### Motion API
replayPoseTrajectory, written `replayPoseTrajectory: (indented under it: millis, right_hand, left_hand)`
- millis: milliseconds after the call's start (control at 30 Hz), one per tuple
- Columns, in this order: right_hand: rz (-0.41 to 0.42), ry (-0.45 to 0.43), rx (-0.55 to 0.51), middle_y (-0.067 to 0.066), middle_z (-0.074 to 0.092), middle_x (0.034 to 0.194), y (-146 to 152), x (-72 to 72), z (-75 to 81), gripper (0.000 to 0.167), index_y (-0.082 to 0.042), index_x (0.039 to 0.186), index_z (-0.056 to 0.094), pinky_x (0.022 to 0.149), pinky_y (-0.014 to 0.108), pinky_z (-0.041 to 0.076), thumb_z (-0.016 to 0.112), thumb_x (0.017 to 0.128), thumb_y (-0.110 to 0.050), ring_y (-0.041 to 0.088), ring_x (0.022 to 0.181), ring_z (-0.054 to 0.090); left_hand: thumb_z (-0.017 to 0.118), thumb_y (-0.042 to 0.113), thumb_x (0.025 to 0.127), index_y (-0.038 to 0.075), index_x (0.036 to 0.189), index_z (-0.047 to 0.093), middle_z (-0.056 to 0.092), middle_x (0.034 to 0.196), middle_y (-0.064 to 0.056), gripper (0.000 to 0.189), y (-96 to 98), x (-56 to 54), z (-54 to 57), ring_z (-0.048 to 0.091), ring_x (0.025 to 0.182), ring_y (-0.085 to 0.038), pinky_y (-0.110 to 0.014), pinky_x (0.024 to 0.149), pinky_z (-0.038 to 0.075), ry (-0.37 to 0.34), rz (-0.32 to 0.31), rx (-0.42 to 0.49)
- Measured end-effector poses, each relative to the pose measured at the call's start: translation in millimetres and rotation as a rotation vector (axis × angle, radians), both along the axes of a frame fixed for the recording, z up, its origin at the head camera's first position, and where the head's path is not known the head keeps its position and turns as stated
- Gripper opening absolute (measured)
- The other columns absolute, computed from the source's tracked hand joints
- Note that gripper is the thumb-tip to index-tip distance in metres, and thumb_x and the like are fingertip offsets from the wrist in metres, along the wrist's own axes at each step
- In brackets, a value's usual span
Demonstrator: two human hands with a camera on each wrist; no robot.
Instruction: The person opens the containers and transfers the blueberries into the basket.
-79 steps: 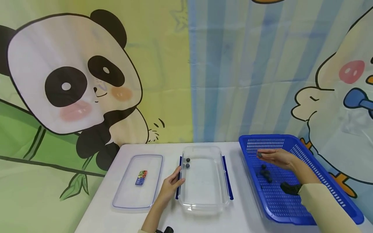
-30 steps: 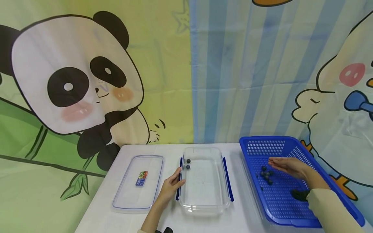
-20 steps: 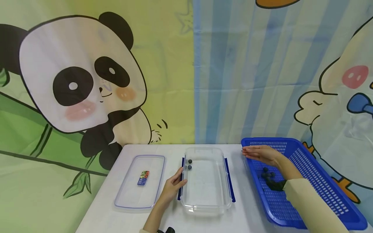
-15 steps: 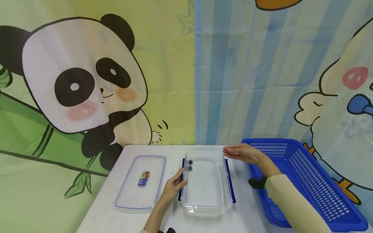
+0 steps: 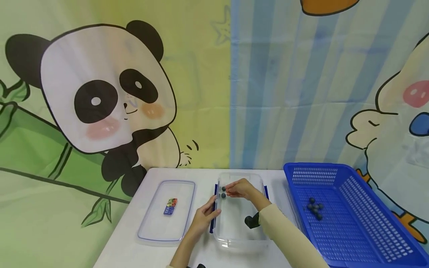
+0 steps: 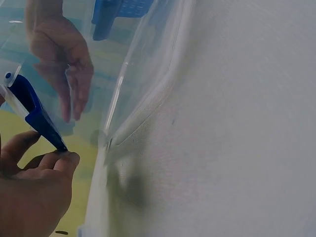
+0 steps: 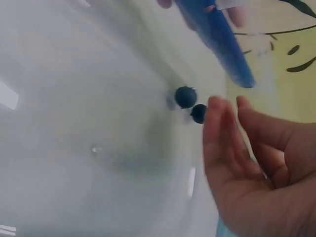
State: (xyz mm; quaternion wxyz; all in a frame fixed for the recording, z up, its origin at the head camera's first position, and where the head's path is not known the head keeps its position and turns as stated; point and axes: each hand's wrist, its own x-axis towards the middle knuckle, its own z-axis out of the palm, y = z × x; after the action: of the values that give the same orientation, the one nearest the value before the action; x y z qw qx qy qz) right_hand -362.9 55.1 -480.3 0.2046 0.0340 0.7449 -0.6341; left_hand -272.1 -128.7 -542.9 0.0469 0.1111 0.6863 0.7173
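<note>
A clear plastic food container [image 5: 239, 238] with blue side latches stands on the table. My left hand [image 5: 203, 216] holds its left side, fingers at the blue latch [image 6: 42, 121] in the left wrist view. Two blueberries lie inside along the left wall, a far blueberry [image 5: 223, 188] and a nearer blueberry [image 5: 223, 195]. My right hand [image 5: 242, 188] reaches into the container, fingertips right beside the berries. In the right wrist view a gap shows between thumb and fingers [image 7: 217, 133], with no berry visible in it; one blueberry [image 7: 199, 113] is partly hidden by the fingertips.
A blue perforated basket [image 5: 355, 238] with several blueberries [image 5: 315, 210] stands on the right. The clear lid [image 5: 157, 223], bearing a colourful label [image 5: 170, 206], lies flat on the left. Behind the white table [image 5: 117, 245] hangs a cartoon-printed curtain [image 5: 261, 93].
My right hand, at the basket with a berry at its fingertips earlier, has moved left into the container. The basket now shows another berry in its cluster. My left hand keeps its hold.
</note>
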Motion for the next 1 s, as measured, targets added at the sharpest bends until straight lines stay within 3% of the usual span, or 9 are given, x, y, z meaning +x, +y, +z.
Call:
replayPoseTrajectory:
  millis: [100, 200, 400, 733, 867, 1000]
  right_hand:
    - [-0.112, -0.037, 0.077, 0.019, 0.068, 0.089, -3.6, -1.7, -10.1, 0.023, 0.012, 0.107, 0.062, 0.076, 0.034, 0.057, 0.057, 0.085, 0.008, 0.019, 0.07, 0.066]
    - [-0.173, -0.056, 0.087, 0.019, 0.068, 0.088, -5.2, -2.7, -20.5, 0.022, 0.012, 0.107, 0.062, 0.077, 0.034, 0.056, 0.057, 0.085, 0.009, 0.02, 0.071, 0.067]
    - [-0.152, -0.063, -0.009, 0.022, 0.067, 0.089, -10.1, -2.8, -37.7, 0.021, 0.013, 0.105, 0.063, 0.07, 0.029, 0.058, 0.057, 0.084, 0.011, 0.02, 0.071, 0.067]
    - [-0.149, -0.041, -0.044, 0.023, 0.067, 0.095, -12.7, -2.6, -39.6, 0.022, 0.012, 0.106, 0.062, 0.069, 0.029, 0.058, 0.061, 0.084, 0.005, 0.022, 0.075, 0.067]
    - [-0.151, -0.053, -0.038, 0.021, 0.067, 0.095, -11.9, -2.5, -40.0, 0.021, 0.01, 0.104, 0.064, 0.071, 0.03, 0.057, 0.063, 0.084, 0.002, 0.025, 0.08, 0.068]
    - [-0.149, -0.065, -0.023, 0.019, 0.068, 0.092, -11.3, -2.5, -41.8, 0.02, 0.007, 0.101, 0.066, 0.07, 0.03, 0.057, 0.066, 0.083, -0.002, 0.024, 0.079, 0.068]
  left_hand:
    - [0.062, 0.012, 0.089, 0.001, 0.141, 0.033, 0.02, 0.148, -0.018, 0.06, 1.4, 0.5, 1.0, 0.026, 0.132, -0.031, -0.03, 0.105, 0.027, -0.004, 0.002, -0.006]
    - [0.062, 0.012, 0.089, -0.001, 0.14, 0.032, 0.021, 0.147, -0.019, 0.061, 1.6, 4.1, 7.8, 0.025, 0.132, -0.032, -0.029, 0.105, 0.027, -0.014, -0.007, -0.011]
    - [0.066, 0.018, 0.086, -0.003, 0.14, 0.031, 0.021, 0.148, -0.019, 0.068, 0.1, 12.0, 20.7, 0.025, 0.133, -0.032, -0.029, 0.106, 0.026, -0.028, -0.031, -0.004]
    - [0.062, 0.017, 0.089, 0.004, 0.142, 0.032, 0.021, 0.149, -0.015, 0.062, -1.0, 0.2, -1.0, 0.026, 0.133, -0.029, -0.027, 0.106, 0.026, 0.015, -0.009, -0.015]
    - [0.062, 0.015, 0.089, 0.004, 0.142, 0.033, 0.021, 0.149, -0.014, 0.062, -0.8, 0.4, -1.2, 0.026, 0.133, -0.028, -0.025, 0.105, 0.026, 0.006, -0.008, -0.01]
    - [0.063, 0.012, 0.088, 0.001, 0.141, 0.033, 0.021, 0.148, -0.017, 0.061, -0.6, 4.9, 6.0, 0.027, 0.132, -0.03, -0.026, 0.105, 0.027, -0.012, -0.013, -0.001]
